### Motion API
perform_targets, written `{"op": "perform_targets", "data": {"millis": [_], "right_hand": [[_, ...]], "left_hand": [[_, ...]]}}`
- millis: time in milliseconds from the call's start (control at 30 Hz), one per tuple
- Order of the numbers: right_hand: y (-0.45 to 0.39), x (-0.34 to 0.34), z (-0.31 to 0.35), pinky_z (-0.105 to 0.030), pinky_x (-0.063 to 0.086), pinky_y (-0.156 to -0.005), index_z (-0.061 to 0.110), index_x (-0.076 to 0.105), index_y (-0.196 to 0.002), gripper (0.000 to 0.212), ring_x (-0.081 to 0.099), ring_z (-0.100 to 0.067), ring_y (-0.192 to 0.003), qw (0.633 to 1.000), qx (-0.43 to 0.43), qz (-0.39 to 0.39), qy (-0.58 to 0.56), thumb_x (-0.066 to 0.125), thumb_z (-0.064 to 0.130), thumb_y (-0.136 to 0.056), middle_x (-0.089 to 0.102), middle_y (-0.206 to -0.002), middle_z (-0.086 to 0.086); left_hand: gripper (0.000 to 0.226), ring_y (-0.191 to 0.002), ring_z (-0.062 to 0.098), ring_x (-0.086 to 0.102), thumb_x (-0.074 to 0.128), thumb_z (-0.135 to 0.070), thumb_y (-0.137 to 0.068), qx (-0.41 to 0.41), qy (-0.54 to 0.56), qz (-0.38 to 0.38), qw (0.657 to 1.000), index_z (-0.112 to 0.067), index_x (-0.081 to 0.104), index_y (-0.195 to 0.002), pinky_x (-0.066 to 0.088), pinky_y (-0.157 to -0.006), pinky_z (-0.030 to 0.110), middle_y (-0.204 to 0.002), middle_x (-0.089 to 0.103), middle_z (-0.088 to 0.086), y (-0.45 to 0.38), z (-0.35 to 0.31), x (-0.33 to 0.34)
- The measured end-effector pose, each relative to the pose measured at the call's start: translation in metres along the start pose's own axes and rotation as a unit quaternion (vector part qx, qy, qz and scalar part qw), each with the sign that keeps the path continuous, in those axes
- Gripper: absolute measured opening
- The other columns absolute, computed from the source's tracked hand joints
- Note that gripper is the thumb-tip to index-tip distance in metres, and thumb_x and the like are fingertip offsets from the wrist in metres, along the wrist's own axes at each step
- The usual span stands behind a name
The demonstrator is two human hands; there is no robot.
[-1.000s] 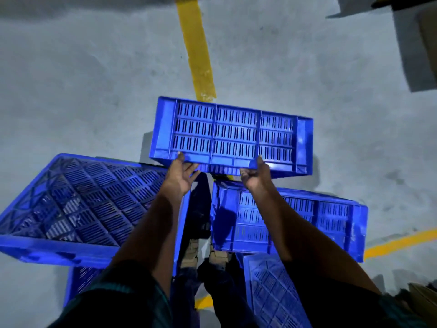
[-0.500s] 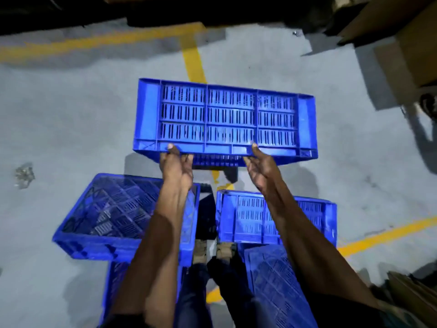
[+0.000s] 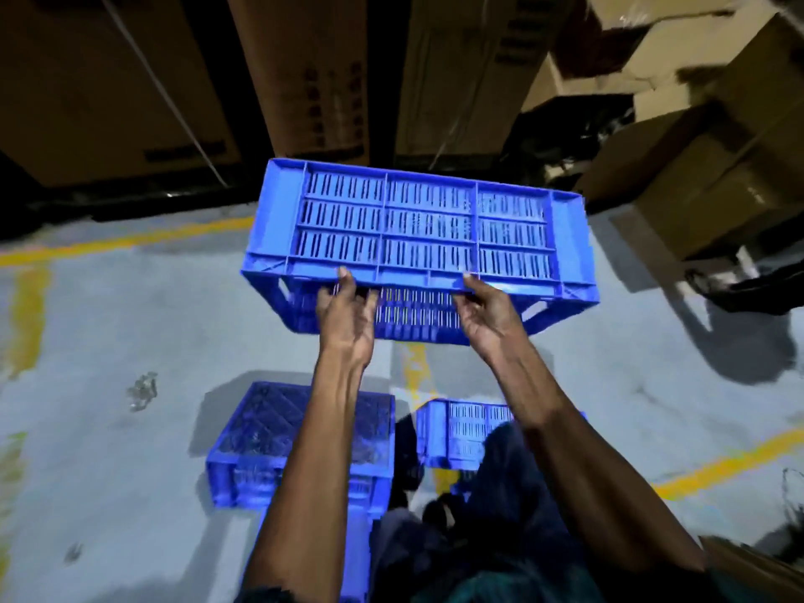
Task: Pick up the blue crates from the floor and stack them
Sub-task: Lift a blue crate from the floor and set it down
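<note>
I hold a blue slotted crate point(image 3: 422, 228) in the air in front of me, tipped so a slotted wall faces up. My left hand point(image 3: 346, 317) grips its near edge on the left, and my right hand point(image 3: 487, 315) grips the same edge further right. Below, on the grey floor, a blue crate with a lattice bottom point(image 3: 265, 441) stands left of my legs. Another slotted blue crate point(image 3: 457, 428) lies to their right, partly hidden by my right arm. A further blue crate point(image 3: 352, 554) shows between my left arm and legs.
Tall brown cardboard boxes point(image 3: 304, 76) line the far side, and more boxes point(image 3: 705, 167) pile up at the right. Yellow floor lines point(image 3: 126, 241) cross the grey concrete. A small scrap point(image 3: 141, 391) lies on the floor at left. My feet point(image 3: 409, 472) stand between the floor crates.
Both hands have lifted the crate higher and farther forward. The view has tilted up, so the floor crates look smaller and the cardboard boxes have come into sight.
</note>
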State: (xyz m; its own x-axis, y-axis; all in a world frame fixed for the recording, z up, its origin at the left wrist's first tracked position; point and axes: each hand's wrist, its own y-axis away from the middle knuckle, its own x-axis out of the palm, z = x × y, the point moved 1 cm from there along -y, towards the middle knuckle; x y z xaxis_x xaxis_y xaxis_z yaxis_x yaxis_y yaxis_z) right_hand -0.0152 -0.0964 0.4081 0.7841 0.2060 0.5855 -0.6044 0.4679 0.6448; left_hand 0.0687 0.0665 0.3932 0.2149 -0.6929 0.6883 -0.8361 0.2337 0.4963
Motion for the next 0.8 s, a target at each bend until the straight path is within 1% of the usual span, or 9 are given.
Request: {"op": "perform_targets", "data": {"millis": [67,133,200,300,333,400,533,667,800], "right_hand": [[0.008,0.021,-0.001,-0.011,0.043,-0.046,0.007,0.065,-0.037,0.060,0.058,-0.003,-0.040,0.998,-0.016,0.014,0.052,0.048,-0.013,-0.092,0.062,-0.046,0.000],[0.016,0.039,-0.006,-0.010,0.040,-0.041,0.007,0.060,-0.033,0.064,0.055,-0.003,-0.036,0.995,-0.031,0.020,0.090,0.046,-0.015,-0.091,0.058,-0.042,0.001],[0.019,0.044,-0.014,-0.010,0.042,-0.041,0.008,0.060,-0.033,0.063,0.056,-0.004,-0.037,0.993,-0.032,0.026,0.111,0.046,-0.016,-0.090,0.058,-0.042,0.000],[0.023,0.045,-0.022,-0.011,0.046,-0.043,0.007,0.062,-0.036,0.061,0.059,-0.005,-0.040,0.989,-0.035,0.044,0.139,0.047,-0.016,-0.090,0.060,-0.044,-0.001],[0.023,0.046,-0.021,-0.012,0.047,-0.044,0.007,0.063,-0.037,0.060,0.059,-0.005,-0.040,0.988,-0.034,0.051,0.141,0.047,-0.015,-0.090,0.061,-0.045,-0.001],[0.021,0.049,-0.017,-0.011,0.046,-0.043,0.007,0.064,-0.037,0.060,0.059,-0.005,-0.040,0.988,-0.025,0.059,0.142,0.046,-0.014,-0.090,0.062,-0.045,-0.001],[0.003,0.051,0.000,-0.012,0.046,-0.045,0.012,0.061,-0.037,0.062,0.060,-0.004,-0.042,0.990,0.002,0.070,0.123,0.046,-0.014,-0.092,0.060,-0.045,0.002],[-0.041,0.053,0.013,-0.015,0.054,-0.059,0.011,0.061,-0.044,0.055,0.064,-0.008,-0.051,0.989,0.044,0.072,0.122,0.049,-0.014,-0.091,0.061,-0.052,0.000],[-0.115,0.077,0.041,-0.017,0.056,-0.054,0.006,0.062,-0.062,0.034,0.067,-0.011,-0.056,0.984,0.100,0.068,0.128,0.053,-0.013,-0.089,0.064,-0.060,-0.004]], "left_hand": [[0.008,-0.098,0.022,0.059,0.056,-0.017,-0.098,0.000,0.008,0.029,1.000,-0.018,0.050,-0.104,0.058,-0.083,0.042,-0.097,0.062,0.006,0.008,-0.015,0.016],[0.016,-0.112,0.026,0.060,0.059,-0.018,-0.096,0.003,0.006,0.052,0.999,-0.018,0.053,-0.111,0.056,-0.090,0.044,-0.114,0.064,0.010,0.013,-0.026,0.025],[0.032,-0.114,0.025,0.063,0.062,-0.013,-0.094,0.016,-0.001,0.058,0.998,-0.013,0.055,-0.125,0.055,-0.091,0.043,-0.125,0.065,0.011,0.015,-0.034,0.026],[0.041,-0.097,0.019,0.068,0.068,-0.005,-0.088,0.031,-0.007,0.013,0.999,-0.015,0.051,-0.123,0.055,-0.066,0.032,-0.105,0.072,0.003,0.016,-0.044,0.016],[0.036,-0.089,0.017,0.067,0.069,-0.005,-0.086,0.027,-0.013,-0.002,1.000,-0.014,0.053,-0.117,0.050,-0.055,0.026,-0.094,0.073,0.001,0.017,-0.047,0.015],[0.014,-0.073,0.013,0.065,0.069,-0.004,-0.086,0.013,-0.028,-0.014,0.999,-0.012,0.060,-0.093,0.043,-0.046,0.022,-0.074,0.071,-0.002,0.020,-0.049,0.015],[0.008,-0.063,0.006,0.067,0.068,-0.004,-0.086,-0.028,-0.027,-0.017,0.999,-0.009,0.064,-0.082,0.048,-0.049,0.020,-0.068,0.072,-0.003,0.015,-0.041,0.024],[0.003,-0.089,0.017,0.065,0.071,-0.005,-0.083,-0.047,-0.022,-0.052,0.997,-0.006,0.070,-0.084,0.047,-0.067,0.025,-0.091,0.072,0.006,-0.015,-0.026,0.036],[0.010,-0.081,0.013,0.064,0.070,-0.003,-0.083,-0.051,-0.007,-0.089,0.995,-0.007,0.074,-0.075,0.049,-0.058,0.020,-0.085,0.075,0.003,-0.077,-0.009,0.073]]}}
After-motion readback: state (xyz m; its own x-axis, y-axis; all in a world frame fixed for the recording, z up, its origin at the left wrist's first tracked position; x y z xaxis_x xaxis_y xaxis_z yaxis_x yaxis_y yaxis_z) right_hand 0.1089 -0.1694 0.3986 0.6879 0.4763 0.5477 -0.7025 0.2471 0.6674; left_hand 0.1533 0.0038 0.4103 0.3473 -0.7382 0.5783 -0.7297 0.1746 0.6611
